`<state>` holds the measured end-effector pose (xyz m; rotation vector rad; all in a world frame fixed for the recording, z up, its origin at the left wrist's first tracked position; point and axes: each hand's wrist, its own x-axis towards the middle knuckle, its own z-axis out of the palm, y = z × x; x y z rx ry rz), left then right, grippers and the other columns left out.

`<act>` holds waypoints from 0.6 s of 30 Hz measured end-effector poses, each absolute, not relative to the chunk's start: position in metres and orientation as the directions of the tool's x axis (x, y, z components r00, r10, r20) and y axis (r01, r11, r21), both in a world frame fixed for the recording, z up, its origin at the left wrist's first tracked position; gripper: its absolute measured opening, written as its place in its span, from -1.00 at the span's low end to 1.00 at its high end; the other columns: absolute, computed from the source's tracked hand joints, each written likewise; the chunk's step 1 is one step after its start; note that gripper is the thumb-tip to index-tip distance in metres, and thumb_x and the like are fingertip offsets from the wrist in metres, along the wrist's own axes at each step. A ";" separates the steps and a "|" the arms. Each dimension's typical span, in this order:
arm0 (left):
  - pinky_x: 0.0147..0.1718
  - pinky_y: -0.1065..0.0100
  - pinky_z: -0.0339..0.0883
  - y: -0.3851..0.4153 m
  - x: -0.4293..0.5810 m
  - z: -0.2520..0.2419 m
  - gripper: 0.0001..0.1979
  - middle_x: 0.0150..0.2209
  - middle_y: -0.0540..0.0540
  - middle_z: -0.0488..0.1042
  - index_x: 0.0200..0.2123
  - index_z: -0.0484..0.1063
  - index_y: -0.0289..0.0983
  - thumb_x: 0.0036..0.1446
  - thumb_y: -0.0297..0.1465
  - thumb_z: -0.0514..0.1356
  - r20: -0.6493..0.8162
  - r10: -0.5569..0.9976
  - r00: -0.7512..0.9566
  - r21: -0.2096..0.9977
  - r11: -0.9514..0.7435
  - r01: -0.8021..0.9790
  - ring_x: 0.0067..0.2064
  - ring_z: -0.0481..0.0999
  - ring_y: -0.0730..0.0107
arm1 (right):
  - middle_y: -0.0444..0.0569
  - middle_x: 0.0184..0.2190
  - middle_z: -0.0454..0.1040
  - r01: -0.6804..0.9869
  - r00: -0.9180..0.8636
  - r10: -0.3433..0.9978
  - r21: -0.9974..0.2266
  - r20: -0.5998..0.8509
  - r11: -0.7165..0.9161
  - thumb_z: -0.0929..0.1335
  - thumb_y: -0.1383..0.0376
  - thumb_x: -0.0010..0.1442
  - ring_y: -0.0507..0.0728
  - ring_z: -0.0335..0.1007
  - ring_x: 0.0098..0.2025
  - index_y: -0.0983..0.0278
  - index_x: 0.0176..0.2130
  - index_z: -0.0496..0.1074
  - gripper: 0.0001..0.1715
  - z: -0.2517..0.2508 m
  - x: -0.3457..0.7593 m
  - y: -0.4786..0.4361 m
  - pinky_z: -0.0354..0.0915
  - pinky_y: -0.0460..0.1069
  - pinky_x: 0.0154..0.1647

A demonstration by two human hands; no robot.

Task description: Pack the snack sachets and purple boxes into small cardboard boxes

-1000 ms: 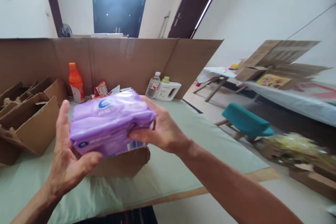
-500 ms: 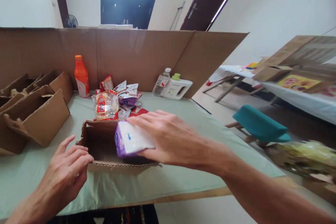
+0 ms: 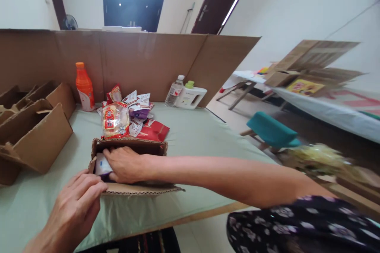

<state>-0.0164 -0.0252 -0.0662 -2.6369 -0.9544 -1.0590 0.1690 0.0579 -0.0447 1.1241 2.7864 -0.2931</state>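
My right hand [image 3: 126,165] reaches down inside an open cardboard box [image 3: 139,189], its fingers around a white and purple tissue pack [image 3: 102,165] at the box's left end. Part of the pack is hidden by the hand and the box wall. At the near left corner of the box, my left hand [image 3: 81,195] grips the cardboard edge with its fingers curled over it. Just behind the box lie a clear and red packaged snack [image 3: 115,119], a red packet [image 3: 152,130] and several white packets [image 3: 140,103].
An orange bottle [image 3: 84,87], a clear water bottle [image 3: 174,91] and a white jug with a green cap [image 3: 191,97] stand by the cardboard screen [image 3: 154,63]. More open cardboard boxes [image 3: 49,138] sit at left. A teal stool [image 3: 270,130] is right of the table.
My right hand has carried the tissue pack left and down into the box. My left hand has closed onto the box's corner. The view has shifted slightly right.
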 end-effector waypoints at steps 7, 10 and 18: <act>-0.03 0.39 0.47 -0.020 -0.006 -0.059 -0.74 -0.30 0.01 0.62 -0.17 0.50 -0.20 0.23 -0.62 0.10 0.720 0.437 0.540 0.064 -0.816 0.575 -0.26 0.64 0.43 | 0.34 0.04 0.53 0.732 -0.680 0.718 -0.192 -0.148 0.654 0.39 0.15 0.28 0.44 0.54 0.02 0.50 0.15 0.31 -0.40 -0.050 0.174 0.060 0.48 0.24 -0.03; -0.17 0.43 0.47 -0.019 -0.003 -0.058 -0.77 -0.32 0.00 0.60 -0.17 0.49 -0.20 0.26 -0.60 0.11 0.712 0.465 0.526 0.071 -0.793 0.605 -0.30 0.62 0.44 | 0.34 0.11 0.49 0.701 -0.713 0.671 -0.229 -0.203 0.676 0.42 0.11 0.28 0.42 0.51 0.08 0.51 0.22 0.28 -0.29 -0.044 0.173 0.061 0.47 0.20 0.02; -0.06 0.42 0.48 -0.020 -0.017 -0.073 -0.72 -0.28 -0.01 0.61 -0.14 0.52 -0.22 0.22 -0.64 0.13 0.697 0.473 0.540 0.080 -0.799 0.596 -0.24 0.63 0.42 | 0.02 -0.11 0.62 0.579 -0.692 0.703 -0.454 0.166 0.677 0.28 0.19 0.40 0.16 0.56 -0.10 0.27 -0.06 0.55 -0.69 0.016 0.259 0.083 0.44 0.06 -0.03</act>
